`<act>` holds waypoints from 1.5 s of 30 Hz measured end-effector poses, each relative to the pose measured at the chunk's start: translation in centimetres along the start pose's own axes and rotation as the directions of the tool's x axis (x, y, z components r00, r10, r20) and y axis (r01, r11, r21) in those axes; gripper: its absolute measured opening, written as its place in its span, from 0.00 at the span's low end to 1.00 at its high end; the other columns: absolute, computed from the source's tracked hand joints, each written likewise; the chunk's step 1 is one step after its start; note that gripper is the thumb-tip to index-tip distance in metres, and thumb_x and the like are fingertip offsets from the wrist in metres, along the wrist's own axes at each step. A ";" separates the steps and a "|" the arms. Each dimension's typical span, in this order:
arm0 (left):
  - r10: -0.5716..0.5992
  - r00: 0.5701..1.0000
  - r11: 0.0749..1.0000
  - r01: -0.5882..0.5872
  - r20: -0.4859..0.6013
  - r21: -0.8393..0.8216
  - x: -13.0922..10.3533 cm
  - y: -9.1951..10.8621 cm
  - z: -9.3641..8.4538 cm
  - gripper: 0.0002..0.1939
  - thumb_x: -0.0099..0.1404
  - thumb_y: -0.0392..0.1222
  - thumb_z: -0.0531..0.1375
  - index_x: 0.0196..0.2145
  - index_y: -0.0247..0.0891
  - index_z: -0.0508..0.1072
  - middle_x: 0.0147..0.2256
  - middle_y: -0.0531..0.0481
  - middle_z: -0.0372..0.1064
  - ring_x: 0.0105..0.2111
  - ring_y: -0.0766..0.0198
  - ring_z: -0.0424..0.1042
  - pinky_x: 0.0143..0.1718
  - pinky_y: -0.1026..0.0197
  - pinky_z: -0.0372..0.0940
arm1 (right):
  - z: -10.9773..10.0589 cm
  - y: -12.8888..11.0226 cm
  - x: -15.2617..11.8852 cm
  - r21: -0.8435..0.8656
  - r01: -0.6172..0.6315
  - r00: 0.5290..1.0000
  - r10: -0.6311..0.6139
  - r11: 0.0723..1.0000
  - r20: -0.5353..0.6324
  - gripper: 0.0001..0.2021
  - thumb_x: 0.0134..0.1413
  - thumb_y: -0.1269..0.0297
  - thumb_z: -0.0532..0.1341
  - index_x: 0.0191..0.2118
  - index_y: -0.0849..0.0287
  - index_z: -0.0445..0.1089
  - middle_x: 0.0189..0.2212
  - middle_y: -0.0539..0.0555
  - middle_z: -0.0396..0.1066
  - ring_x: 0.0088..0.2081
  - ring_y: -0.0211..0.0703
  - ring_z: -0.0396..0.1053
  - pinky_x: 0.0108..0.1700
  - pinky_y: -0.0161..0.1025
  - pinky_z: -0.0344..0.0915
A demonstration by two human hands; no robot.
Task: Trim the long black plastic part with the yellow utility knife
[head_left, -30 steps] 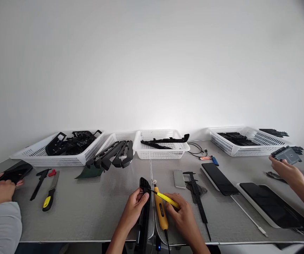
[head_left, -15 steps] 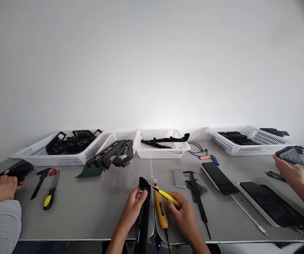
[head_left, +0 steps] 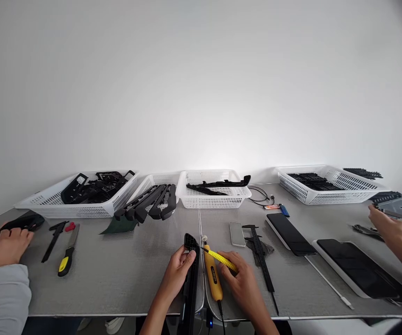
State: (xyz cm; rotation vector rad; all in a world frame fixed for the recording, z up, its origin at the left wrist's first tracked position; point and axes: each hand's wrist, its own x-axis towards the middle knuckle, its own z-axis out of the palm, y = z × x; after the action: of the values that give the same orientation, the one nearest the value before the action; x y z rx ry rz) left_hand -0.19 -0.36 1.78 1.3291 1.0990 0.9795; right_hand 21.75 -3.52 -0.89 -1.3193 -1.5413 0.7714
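My left hand [head_left: 179, 269] is closed around a long black plastic part [head_left: 190, 293], which stands at the table's front edge with its broad ribbed end up. My right hand [head_left: 241, 274] grips a slim yellow-handled tool [head_left: 221, 260] with a thin dark tip. That tip touches or nearly touches the part's upper end; I cannot tell exactly. Between my hands lies a yellow corded power tool [head_left: 213, 274] on the table. Just right of my right hand are black calipers [head_left: 261, 256] on a dark crumpled piece, and a small grey box [head_left: 237, 234].
White baskets [head_left: 214, 203] with black parts line the back. Grey-black strips [head_left: 157, 204] lean on one. Phone-like devices [head_left: 291, 235] and a white cable [head_left: 330, 284] lie right; a yellow-black-handled file [head_left: 68, 256] lies left. Co-workers' hands [head_left: 8, 246] work at both sides.
My hands and the black part have barely moved; the yellow tool shifts slightly left. The left co-worker's hand moves over a dark part, and the right co-worker's hands shift right with a grey piece.
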 end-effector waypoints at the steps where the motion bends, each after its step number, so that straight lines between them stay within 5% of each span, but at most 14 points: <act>1: 0.002 1.000 1.000 -0.002 0.001 0.001 0.0 0.0 0.0 0.30 0.70 0.65 0.61 0.56 0.37 0.76 0.49 0.43 0.79 0.52 0.49 0.75 0.56 0.56 0.64 | 0.0 -0.1 0.0 -0.001 0.000 1.000 0.000 1.000 -0.001 0.16 0.67 0.59 0.59 0.52 0.53 0.81 0.45 0.55 0.79 0.48 0.50 0.73 0.52 0.41 0.67; 16: -0.009 1.000 1.000 0.009 -0.017 0.015 -0.2 0.4 0.1 0.32 0.68 0.67 0.61 0.54 0.37 0.77 0.45 0.43 0.80 0.48 0.50 0.76 0.54 0.56 0.66 | 0.1 0.0 0.0 0.042 -0.037 0.996 0.041 0.998 -0.078 0.15 0.62 0.62 0.59 0.48 0.57 0.82 0.43 0.57 0.80 0.46 0.52 0.74 0.50 0.43 0.68; 26: 0.000 1.000 1.000 0.000 -0.009 0.006 -0.2 0.6 0.2 0.31 0.68 0.66 0.61 0.54 0.37 0.77 0.47 0.43 0.80 0.49 0.50 0.76 0.57 0.54 0.65 | -0.2 -0.5 -0.1 0.031 -0.042 0.999 0.043 0.999 -0.020 0.15 0.62 0.64 0.58 0.47 0.57 0.81 0.41 0.56 0.79 0.44 0.50 0.73 0.49 0.41 0.67; 33: 0.027 0.992 0.999 -0.031 0.125 0.032 -0.3 0.3 0.3 0.27 0.69 0.61 0.64 0.51 0.35 0.79 0.44 0.43 0.79 0.48 0.49 0.75 0.51 0.57 0.67 | -0.4 -0.6 -0.2 0.040 0.032 0.999 -0.033 0.999 0.003 0.15 0.67 0.61 0.58 0.50 0.55 0.80 0.42 0.54 0.78 0.46 0.49 0.72 0.49 0.40 0.66; 45: 0.019 0.992 0.999 -0.023 0.122 0.036 -0.3 0.2 0.4 0.28 0.68 0.63 0.63 0.50 0.35 0.79 0.42 0.43 0.79 0.46 0.50 0.75 0.48 0.58 0.67 | -0.3 -0.5 -0.1 0.017 0.029 1.000 -0.029 0.999 -0.011 0.14 0.65 0.62 0.59 0.49 0.56 0.80 0.42 0.56 0.79 0.46 0.50 0.73 0.50 0.41 0.67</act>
State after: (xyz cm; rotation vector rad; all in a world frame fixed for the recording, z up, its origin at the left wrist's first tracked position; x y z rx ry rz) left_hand 0.09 -0.75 1.97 1.4143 1.0168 0.8848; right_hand 21.82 -3.76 -0.41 -1.2841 -1.5389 0.7562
